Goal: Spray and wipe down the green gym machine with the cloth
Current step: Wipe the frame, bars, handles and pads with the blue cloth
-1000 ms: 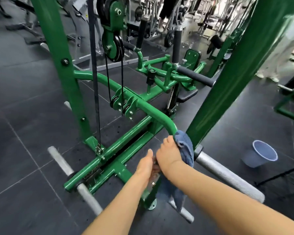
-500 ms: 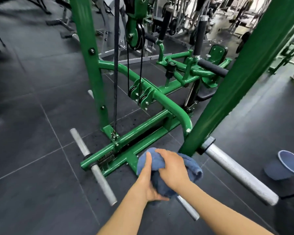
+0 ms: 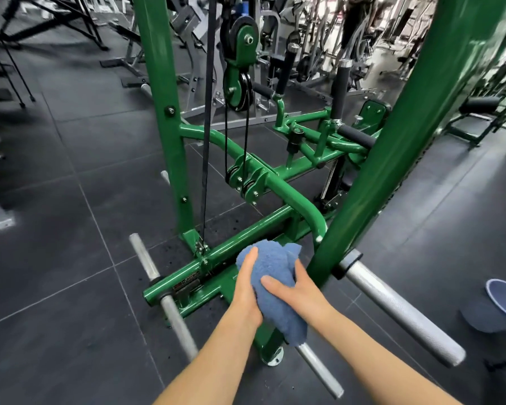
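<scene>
Mid-task by the look: blue cloth (image 3: 270, 283) bunched at six o'clock, gripped by left hand (image 3: 247, 290) and right hand (image 3: 297, 290), fingers curled round it, clear of the green gym machine (image 3: 278, 182); no spray bottle visible, frame wiping seemingly left.

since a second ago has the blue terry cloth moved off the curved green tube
Yes. The blue terry cloth has come down and off the curved green tube, now bunched between both hands.
</scene>
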Available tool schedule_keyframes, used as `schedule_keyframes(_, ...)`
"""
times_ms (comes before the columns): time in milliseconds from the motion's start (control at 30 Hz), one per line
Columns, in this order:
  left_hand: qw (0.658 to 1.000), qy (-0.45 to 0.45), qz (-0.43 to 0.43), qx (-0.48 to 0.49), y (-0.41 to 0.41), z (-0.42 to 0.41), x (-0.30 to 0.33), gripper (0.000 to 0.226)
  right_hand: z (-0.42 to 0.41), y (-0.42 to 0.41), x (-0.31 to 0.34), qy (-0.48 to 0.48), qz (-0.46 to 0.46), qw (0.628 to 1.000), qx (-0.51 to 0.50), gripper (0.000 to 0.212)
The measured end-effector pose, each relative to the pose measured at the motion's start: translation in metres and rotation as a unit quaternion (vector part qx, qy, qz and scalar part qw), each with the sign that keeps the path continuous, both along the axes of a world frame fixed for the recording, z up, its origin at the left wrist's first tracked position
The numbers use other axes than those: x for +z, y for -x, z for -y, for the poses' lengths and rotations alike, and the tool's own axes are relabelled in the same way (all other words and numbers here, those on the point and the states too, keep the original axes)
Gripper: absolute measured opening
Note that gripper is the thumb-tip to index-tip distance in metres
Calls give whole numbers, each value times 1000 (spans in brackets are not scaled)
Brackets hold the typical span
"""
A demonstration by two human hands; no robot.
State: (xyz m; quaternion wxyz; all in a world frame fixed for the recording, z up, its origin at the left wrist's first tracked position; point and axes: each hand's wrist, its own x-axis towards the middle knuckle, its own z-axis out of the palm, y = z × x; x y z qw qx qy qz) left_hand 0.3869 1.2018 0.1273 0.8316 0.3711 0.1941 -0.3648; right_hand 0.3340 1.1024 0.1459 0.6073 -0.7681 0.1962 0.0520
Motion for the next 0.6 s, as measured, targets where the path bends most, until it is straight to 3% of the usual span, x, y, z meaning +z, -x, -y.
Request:
schedule_keyframes(100, 999, 21, 25, 16, -3, 0, 7, 36, -10, 0, 3, 7, 10, 1000, 17, 110)
schedule_keyframes(233, 997, 71, 28, 21, -10, -10, 25, 22, -9, 12, 16, 71, 51, 989, 116, 102)
schedule_keyframes(367, 996, 84, 24, -24, -5, -12, 23, 25, 0, 14, 27, 183, 127, 964, 146, 100)
schedule_keyframes(433, 995, 54, 5, -84, -5, -15, 26, 33, 4, 9, 25, 214, 145, 956, 138, 113)
schedule_keyframes(533, 986, -14, -22, -164, -18, -23, 33, 40, -1, 0, 22, 192, 122, 967, 113, 139)
schedule_keyframes(600, 981, -56, -35, -183, -25, -25, 34, 43, -7, -2, 23, 168, 119, 974, 97, 137)
